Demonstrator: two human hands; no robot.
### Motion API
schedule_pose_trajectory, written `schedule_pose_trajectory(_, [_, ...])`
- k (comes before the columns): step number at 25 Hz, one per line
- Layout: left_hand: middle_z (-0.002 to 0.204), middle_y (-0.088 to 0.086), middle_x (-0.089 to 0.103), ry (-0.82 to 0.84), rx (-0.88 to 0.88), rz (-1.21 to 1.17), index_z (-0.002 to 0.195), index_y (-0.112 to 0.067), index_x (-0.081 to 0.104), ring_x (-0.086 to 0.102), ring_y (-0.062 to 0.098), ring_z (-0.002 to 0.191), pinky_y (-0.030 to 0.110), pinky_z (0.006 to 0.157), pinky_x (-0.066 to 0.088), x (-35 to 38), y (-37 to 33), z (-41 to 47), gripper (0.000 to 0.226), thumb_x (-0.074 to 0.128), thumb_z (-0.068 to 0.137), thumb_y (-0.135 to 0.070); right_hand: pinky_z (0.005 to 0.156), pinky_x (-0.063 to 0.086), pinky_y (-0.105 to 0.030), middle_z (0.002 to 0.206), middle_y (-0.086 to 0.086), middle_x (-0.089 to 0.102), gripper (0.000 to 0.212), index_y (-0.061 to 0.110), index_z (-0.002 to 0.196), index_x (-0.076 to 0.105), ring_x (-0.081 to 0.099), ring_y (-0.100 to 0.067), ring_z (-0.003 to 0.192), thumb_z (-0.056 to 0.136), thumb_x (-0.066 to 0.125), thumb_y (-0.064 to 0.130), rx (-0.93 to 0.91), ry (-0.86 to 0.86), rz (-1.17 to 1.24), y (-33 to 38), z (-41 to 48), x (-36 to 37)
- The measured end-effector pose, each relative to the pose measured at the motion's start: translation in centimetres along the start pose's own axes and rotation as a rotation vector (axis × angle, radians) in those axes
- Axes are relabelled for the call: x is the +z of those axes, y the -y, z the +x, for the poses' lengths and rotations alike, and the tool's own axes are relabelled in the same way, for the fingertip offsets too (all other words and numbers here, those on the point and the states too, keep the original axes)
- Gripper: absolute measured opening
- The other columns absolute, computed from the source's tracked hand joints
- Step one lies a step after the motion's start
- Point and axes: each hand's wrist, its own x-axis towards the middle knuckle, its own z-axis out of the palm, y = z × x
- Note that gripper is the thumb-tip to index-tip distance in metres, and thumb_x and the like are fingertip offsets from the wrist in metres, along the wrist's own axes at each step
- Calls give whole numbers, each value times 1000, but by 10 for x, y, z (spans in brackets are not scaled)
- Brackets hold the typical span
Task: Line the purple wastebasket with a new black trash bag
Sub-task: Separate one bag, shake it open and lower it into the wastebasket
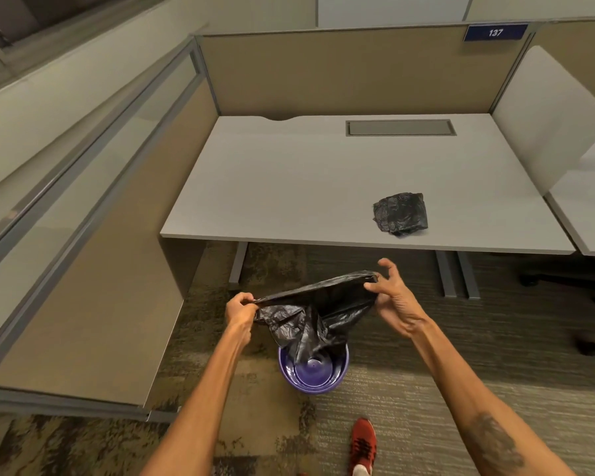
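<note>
- Your left hand (240, 310) is closed in a fist around one end of the thin black plastic trash bag (315, 312), pinching its top edge.
- Your right hand (390, 297) is at the other end of that edge: thumb and forefinger look pinched on the film, the remaining fingers splayed loose.
- The bag hangs stretched between both hands, above the round purple plastic wastebasket (312, 371) on the patterned carpet; its crumpled lower end dangles down into the basket's mouth.
- The basket's bottom shows bare, so the lining is not yet done.
- Expect the film to be very light, limp and slippery; it likely clings to itself and may tear if you pull hard on one point.
- Take hold at the mouth's hem, one layer per hand, so the opening parts instead of both layers sliding together.
- The basket probably weighs little and may shift when you stretch the hem over its rim.
- A folded wad of black plastic (401, 213) lies on the white desk (289, 187), well apart from your hands.
</note>
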Motion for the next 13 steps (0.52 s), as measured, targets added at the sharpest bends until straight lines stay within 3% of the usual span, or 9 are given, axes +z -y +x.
schedule_pose_trajectory(1, [77,3,52,-17,58,64,70,-13,53,41,13,61,28,55,33,-5,3,3,36,48,82,21,77,48,-34,99,-4,64,47,23,104,58,60,-22,93,75,62,-14,-6,47,-136,2,-1,-2])
schedule_pose_trajectory(3, [95,0,61,11,360,342,65,-9,58,53,12,80,28,69,45,-15,3,5,37,47,78,24,77,47,-26,94,-1,59,46,23,96,71,56,-22,94,79,53,-15,-11,122,-883,6,4,-4])
schedule_pose_trajectory(5, [125,-9,60,190,662,724,82,-15,75,57,7,105,32,85,54,-20,1,3,37,53,83,15,87,44,-31,98,-7,52,52,21,114,74,53,-29,101,84,47,-11,2,144,-1593,5,16,-6])
schedule_pose_trajectory(6, [136,-13,57,271,734,902,98,-23,78,59,7,111,34,90,55,-19,2,2,41,55,87,9,92,43,-36,102,-11,50,49,17,123,70,53,-32,106,87,48,-6,-8,97,-1757,3,20,-6])
schedule_pose_trajectory(9, [146,-13,55,263,738,1114,131,-30,65,66,16,116,39,92,55,-10,11,-2,44,56,93,-8,90,49,-48,110,-12,48,30,8,118,65,55,-35,105,90,54,10,-44,-66,-1858,-9,25,-7])
schedule_pose_trajectory(13, [147,-13,52,126,618,1124,121,-19,70,69,26,109,42,87,56,18,38,1,38,57,92,-39,82,52,-51,112,-10,50,22,12,110,58,62,-39,99,91,60,25,10,-190,-1879,-26,33,-14])
